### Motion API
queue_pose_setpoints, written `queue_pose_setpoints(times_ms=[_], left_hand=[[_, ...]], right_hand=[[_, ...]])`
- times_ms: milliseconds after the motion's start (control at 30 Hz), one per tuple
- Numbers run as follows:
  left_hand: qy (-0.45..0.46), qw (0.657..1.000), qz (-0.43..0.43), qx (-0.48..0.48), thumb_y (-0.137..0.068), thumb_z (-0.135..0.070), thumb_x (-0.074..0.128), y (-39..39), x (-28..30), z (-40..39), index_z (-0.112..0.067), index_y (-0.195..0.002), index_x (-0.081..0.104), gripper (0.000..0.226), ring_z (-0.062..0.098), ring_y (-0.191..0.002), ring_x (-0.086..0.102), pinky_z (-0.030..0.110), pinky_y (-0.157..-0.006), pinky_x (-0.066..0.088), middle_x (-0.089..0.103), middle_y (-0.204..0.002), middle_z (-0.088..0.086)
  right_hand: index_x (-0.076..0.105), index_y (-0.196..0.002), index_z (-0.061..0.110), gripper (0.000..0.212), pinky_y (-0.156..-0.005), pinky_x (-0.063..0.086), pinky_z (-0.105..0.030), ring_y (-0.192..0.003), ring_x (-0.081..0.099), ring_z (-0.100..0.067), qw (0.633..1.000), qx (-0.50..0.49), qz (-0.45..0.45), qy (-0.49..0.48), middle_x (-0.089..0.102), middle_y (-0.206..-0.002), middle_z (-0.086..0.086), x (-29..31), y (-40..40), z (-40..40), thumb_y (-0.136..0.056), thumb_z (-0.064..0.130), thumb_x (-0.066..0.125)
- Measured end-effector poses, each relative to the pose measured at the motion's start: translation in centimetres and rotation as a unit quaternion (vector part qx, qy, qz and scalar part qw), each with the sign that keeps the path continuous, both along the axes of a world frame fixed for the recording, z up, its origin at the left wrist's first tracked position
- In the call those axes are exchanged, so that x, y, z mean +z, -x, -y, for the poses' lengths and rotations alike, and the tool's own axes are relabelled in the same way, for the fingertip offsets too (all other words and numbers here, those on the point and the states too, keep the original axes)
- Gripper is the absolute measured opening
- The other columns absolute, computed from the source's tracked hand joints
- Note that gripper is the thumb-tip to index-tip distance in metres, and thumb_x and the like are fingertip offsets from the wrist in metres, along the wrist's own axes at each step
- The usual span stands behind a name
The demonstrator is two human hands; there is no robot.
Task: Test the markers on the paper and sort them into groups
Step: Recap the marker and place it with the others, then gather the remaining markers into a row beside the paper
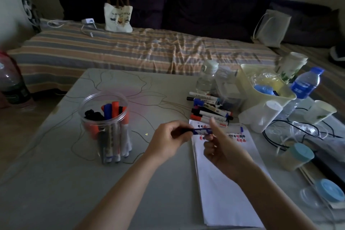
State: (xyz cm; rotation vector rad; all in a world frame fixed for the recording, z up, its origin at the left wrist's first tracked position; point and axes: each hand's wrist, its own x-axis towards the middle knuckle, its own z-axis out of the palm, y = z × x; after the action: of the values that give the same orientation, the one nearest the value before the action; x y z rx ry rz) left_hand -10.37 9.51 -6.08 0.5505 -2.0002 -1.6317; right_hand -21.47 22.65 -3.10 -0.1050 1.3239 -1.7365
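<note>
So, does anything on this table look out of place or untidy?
Yes. The loose black cables sprawl tangled across the table's right side among the cups, and the sorted markers lie in an uneven heap.

Clear glossy plastic jar, left of centre, holds smooth plastic-bodied markers. Table cover looks like matt grey cloth or vinyl with printed line art, can't tell which. White paper, matt, lower right of centre. Pile of markers above it: glossy white plastic barrels. Pale yellow plastic bin, semi-gloss, upper right. Clear plastic water bottle with glossy blue label. Striped woven cloth on the bed behind. Canvas tote bag, matt, upper left.
</note>
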Motion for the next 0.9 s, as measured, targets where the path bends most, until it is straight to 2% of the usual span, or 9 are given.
queue_pose_setpoints(times_ms=[100, 167, 333, 433, 500, 567, 667, 800, 900], left_hand=[[-0.027, 0.999, 0.007, 0.017, -0.086, -0.003, 0.068, 0.9, -0.7, 0.7, -0.031, -0.084, 0.071, 0.028, 0.003, -0.068, 0.062, 0.023, -0.073, 0.048, 0.070, -0.073, -0.013], [0.002, 0.999, 0.026, 0.022, -0.085, -0.006, 0.070, 1.5, -1.5, 0.9, -0.030, -0.085, 0.071, 0.024, 0.005, -0.072, 0.064, 0.023, -0.073, 0.050, 0.071, -0.077, -0.012], [0.052, 0.995, 0.059, 0.057, -0.083, -0.008, 0.072, 2.8, -3.5, 1.4, -0.028, -0.086, 0.071, 0.020, 0.004, -0.079, 0.066, 0.017, -0.073, 0.052, 0.071, -0.084, -0.012], [0.063, 0.993, 0.073, 0.062, -0.083, -0.011, 0.072, 3.6, -4.4, 2.4, -0.029, -0.087, 0.070, 0.018, -0.001, -0.080, 0.065, 0.012, -0.072, 0.052, 0.071, -0.086, -0.014], [0.051, 0.993, 0.075, 0.070, -0.084, -0.011, 0.071, 4.6, -4.2, 3.5, -0.029, -0.087, 0.070, 0.018, 0.000, -0.082, 0.066, 0.012, -0.073, 0.050, 0.071, -0.088, -0.013], [0.024, 0.994, 0.058, 0.094, -0.084, -0.008, 0.071, 6.7, -3.3, 5.0, -0.025, -0.089, 0.070, 0.017, 0.009, -0.089, 0.067, 0.021, -0.081, 0.052, 0.072, -0.093, -0.008], [0.040, 0.991, 0.039, 0.120, -0.086, -0.007, 0.068, 11.1, -1.4, 7.4, -0.017, -0.098, 0.067, 0.015, 0.018, -0.099, 0.065, 0.030, -0.090, 0.049, 0.069, -0.103, 0.000], [0.134, 0.978, 0.110, 0.113, -0.093, -0.022, 0.060, 16.4, -0.9, 9.4, -0.019, -0.113, 0.063, 0.020, 0.018, -0.110, 0.058, 0.027, -0.085, 0.044, 0.064, -0.117, -0.002], [0.141, 0.982, 0.121, 0.032, -0.082, -0.051, 0.068, 18.6, -1.7, 10.0, -0.025, -0.131, 0.052, 0.058, 0.013, -0.126, 0.045, 0.024, -0.090, 0.036, 0.050, -0.137, -0.006]], right_hand=[[0.065, -0.091, 0.007, 0.035, -0.047, 0.041, -0.019, -0.052, 0.043, -0.008, 0.996, -0.039, -0.066, -0.046, 0.052, -0.066, -0.002, 0.0, 2.0, -0.8, -0.083, 0.040, 0.071], [0.069, -0.095, 0.005, 0.034, -0.053, 0.047, -0.022, -0.057, 0.052, -0.011, 0.983, -0.009, -0.148, -0.109, 0.061, -0.073, -0.006, -0.6, 2.7, -1.4, -0.082, 0.036, 0.071], [0.073, -0.098, 0.014, 0.020, -0.058, 0.053, -0.019, -0.061, 0.064, -0.010, 0.950, 0.011, -0.240, -0.198, 0.074, -0.077, 0.000, -2.4, 4.7, -2.0, -0.083, 0.028, 0.074], [0.074, -0.098, 0.017, 0.013, -0.053, 0.051, -0.015, -0.058, 0.066, -0.003, 0.902, 0.046, -0.356, -0.240, 0.074, -0.073, 0.006, -3.0, 6.7, -1.4, -0.087, 0.024, 0.071], [0.075, -0.096, 0.022, 0.012, -0.053, 0.050, -0.013, -0.059, 0.065, 0.000, 0.834, 0.076, -0.479, -0.262, 0.071, -0.068, 0.009, -2.5, 8.4, -0.4, -0.087, 0.030, 0.072], [0.074, -0.092, 0.029, 0.010, -0.049, 0.043, -0.006, -0.054, 0.061, 0.006, 0.768, 0.064, -0.580, -0.263, 0.065, -0.067, 0.019, -1.4, 10.5, 1.0, -0.085, 0.036, 0.073], [0.077, -0.094, 0.026, 0.016, -0.048, 0.040, -0.001, -0.053, 0.057, 0.007, 0.727, 0.000, -0.645, -0.233, 0.064, -0.066, 0.020, 0.3, 13.5, 3.6, -0.083, 0.036, 0.076], [0.078, -0.097, 0.026, 0.021, -0.060, 0.049, -0.018, -0.069, 0.064, -0.008, 0.686, -0.045, -0.680, -0.254, 0.075, -0.090, 0.002, 0.9, 17.0, 6.2, -0.082, 0.040, 0.075], [0.078, -0.100, 0.027, 0.024, -0.071, 0.054, -0.031, -0.082, 0.064, -0.022, 0.666, -0.033, -0.682, -0.301, 0.071, -0.099, -0.005, -0.4, 18.4, 6.9, -0.083, 0.044, 0.073]])
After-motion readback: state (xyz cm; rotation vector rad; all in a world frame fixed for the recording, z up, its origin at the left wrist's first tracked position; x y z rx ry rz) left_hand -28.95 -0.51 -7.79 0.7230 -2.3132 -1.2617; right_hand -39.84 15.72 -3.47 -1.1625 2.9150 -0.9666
